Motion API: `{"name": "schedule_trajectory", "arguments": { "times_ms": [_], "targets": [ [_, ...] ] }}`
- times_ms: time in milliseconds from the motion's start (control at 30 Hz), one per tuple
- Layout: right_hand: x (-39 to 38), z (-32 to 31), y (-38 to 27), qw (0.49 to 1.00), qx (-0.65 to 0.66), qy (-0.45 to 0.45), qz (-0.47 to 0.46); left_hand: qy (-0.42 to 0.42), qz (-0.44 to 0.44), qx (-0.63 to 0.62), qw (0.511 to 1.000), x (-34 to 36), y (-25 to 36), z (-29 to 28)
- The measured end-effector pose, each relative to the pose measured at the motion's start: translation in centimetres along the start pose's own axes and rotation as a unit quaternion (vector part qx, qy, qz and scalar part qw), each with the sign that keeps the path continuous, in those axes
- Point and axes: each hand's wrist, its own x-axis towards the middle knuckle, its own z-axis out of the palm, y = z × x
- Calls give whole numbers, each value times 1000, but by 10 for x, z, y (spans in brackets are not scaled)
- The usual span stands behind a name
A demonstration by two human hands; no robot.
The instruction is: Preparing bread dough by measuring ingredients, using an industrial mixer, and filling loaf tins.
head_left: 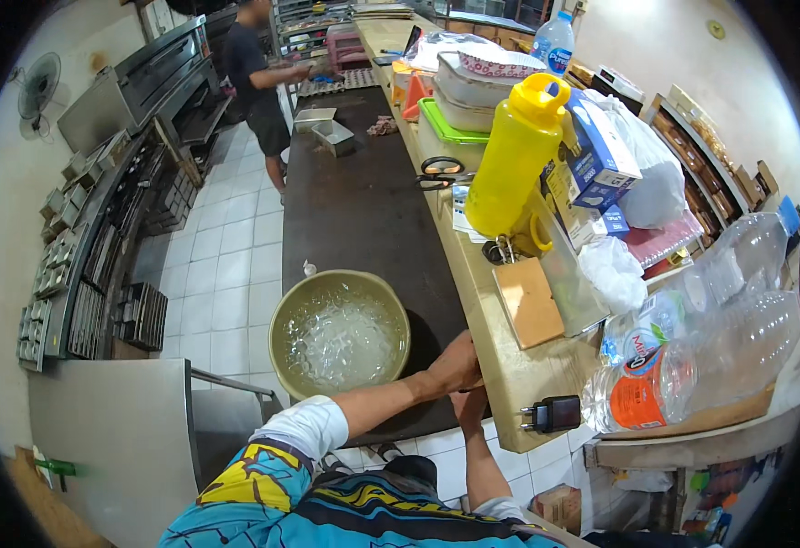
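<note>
My left hand (456, 364) reaches across to the near corner of the dark work table, close against the edge of the raised wooden shelf (473, 315). Just below it is my right hand (469, 402), partly tucked under the shelf's edge. The two hands are close together. Their fingers are mostly hidden, and whatever they hold, if anything, does not show. To the left of my left forearm, an olive-green basin (278, 352) with water and clear, ice-like pieces inside sits on the dark table (331, 219).
On the shelf are a yellow bottle (510, 164), scissors (444, 173), a black charger (551, 415), plastic bottles (642, 393) and boxes (601, 151). Metal pans (333, 137) lie farther along the table. A person (261, 87) stands at its far left side. A steel cabinet (112, 420) is left.
</note>
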Motion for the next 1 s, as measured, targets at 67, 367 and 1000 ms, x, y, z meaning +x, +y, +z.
{"name": "schedule_trajectory", "arguments": {
  "times_ms": [67,367,1000],
  "targets": [
    [1,0,15,1000,-11,-7,6,-31,-53,71,996,-6,-5,8],
    [15,-5,85,780,-609,81,-120,48,-197,-11,979,12,37,-7],
    [76,37,17,702,-555,113,432,3,-133,-38,990,10,37,-7]
  ]
}}
